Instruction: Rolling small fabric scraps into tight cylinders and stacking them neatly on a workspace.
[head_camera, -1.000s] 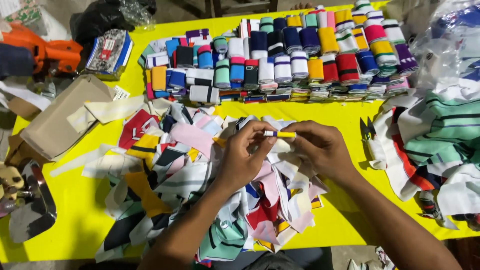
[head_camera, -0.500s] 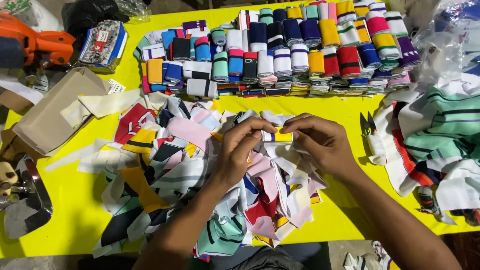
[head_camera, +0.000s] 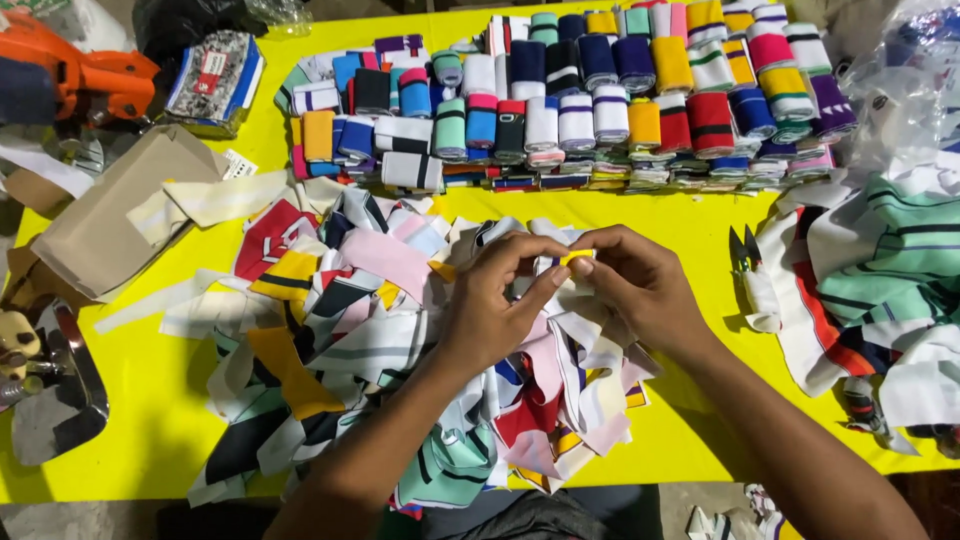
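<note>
My left hand (head_camera: 497, 300) and my right hand (head_camera: 640, 285) meet above a heap of striped fabric scraps (head_camera: 350, 320) on the yellow table (head_camera: 150, 420). Between the fingertips of both hands sits a small rolled fabric piece (head_camera: 575, 260), white with a yellow end. Both hands pinch it, thumbs and forefingers closed around it. Most of the roll is hidden by my fingers.
Rows of rolled, banded fabric bundles (head_camera: 600, 100) fill the far side. Small black snips (head_camera: 743, 250) lie right of my hands beside a pile of striped cloth (head_camera: 880, 270). A cardboard piece (head_camera: 110, 215), an orange tool (head_camera: 90, 75) and a metal tool (head_camera: 60, 390) sit left.
The small roll has been drawn further in between my fingers and shows less. Both hands stay together over the scrap heap, shifted slightly.
</note>
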